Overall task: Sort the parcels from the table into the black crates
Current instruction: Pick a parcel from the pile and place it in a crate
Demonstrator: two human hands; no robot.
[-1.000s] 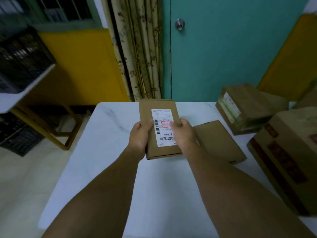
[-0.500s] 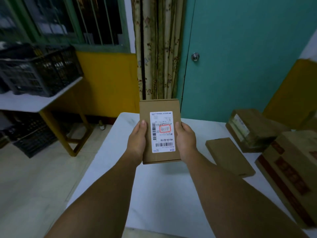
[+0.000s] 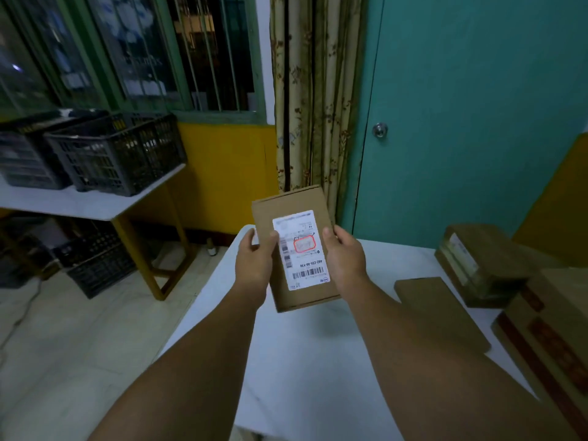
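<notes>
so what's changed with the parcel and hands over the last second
Both hands, left hand and right hand, lifted the labelled parcel off the white table and up towards the camera, tilting it slightly. The view swung left, bringing the black crates into sight. The grip stayed the same, and the other parcels kept their places.

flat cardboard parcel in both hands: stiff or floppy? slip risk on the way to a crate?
Probably stiff: the flat parcel keeps straight edges while the left hand and right hand pinch only its sides. Likely light, since the fingertips alone carry it. Matte cardboard should grip well; the glossy label may be slicker.
</notes>
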